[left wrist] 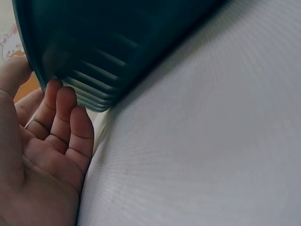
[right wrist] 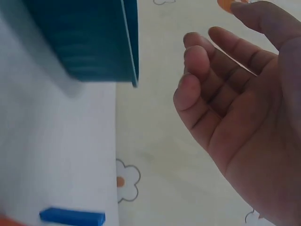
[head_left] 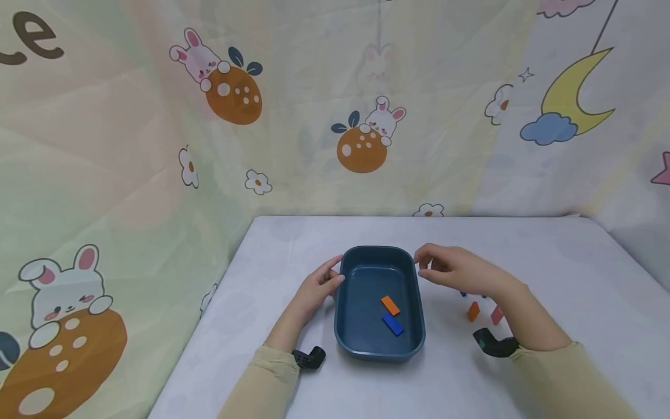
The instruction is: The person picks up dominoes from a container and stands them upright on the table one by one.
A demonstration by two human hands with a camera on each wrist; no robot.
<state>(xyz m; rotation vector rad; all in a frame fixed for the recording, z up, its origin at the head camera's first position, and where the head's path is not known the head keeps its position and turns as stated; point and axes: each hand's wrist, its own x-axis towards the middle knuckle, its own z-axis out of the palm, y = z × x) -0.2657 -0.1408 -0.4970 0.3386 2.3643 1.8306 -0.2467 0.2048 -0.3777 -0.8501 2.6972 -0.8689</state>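
Observation:
A dark teal plastic bin [head_left: 380, 354] stands on the white-covered table. An orange block [head_left: 390, 305] and a blue block [head_left: 392, 325] lie on its floor. My left hand [head_left: 314, 290] holds the bin's left rim, thumb at the edge and the other fingers against the ribbed outer wall [left wrist: 101, 70]. Beside the far right corner of the bin is my right hand [head_left: 454, 269], loosely curled with nothing in it. A gap separates its fingertips [right wrist: 188, 92] from the bin [right wrist: 89, 42] in the right wrist view.
Right of the bin, below my right hand, stand an orange block [head_left: 473, 311] and a pink block [head_left: 496, 315]. Blue pieces [head_left: 463, 294] are partly hidden by that hand. A printed cloth backdrop [head_left: 303, 192] rises behind the table's far edge.

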